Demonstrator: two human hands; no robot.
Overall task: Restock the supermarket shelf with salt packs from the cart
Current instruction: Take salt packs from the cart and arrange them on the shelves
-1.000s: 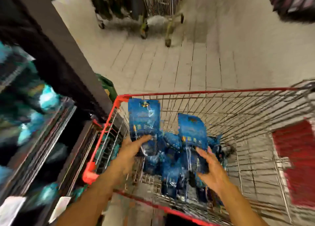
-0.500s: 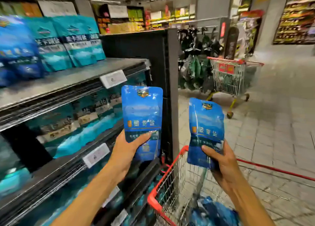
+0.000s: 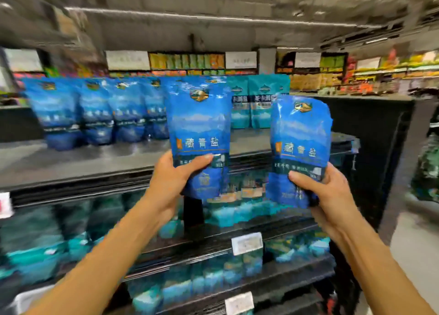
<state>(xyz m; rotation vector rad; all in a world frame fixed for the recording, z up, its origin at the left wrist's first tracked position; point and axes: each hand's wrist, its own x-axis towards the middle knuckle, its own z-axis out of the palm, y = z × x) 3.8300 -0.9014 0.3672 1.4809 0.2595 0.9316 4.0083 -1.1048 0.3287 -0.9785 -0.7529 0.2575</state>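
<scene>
The left hand grips one blue salt pack upright at twelve o'clock; the right hand holds a second pack at two. Carrying step: next, set both on the top shelf beside the standing row at ten.

- A single head-worn, wide-angle camera looks forward, roughly level, straight at the shelf.
- It sits close: both forearms reach up from the bottom edge, the left hand and right hand mid-frame.
- Edges bend and blur, so the aisle to the right is probably farther off.
</scene>
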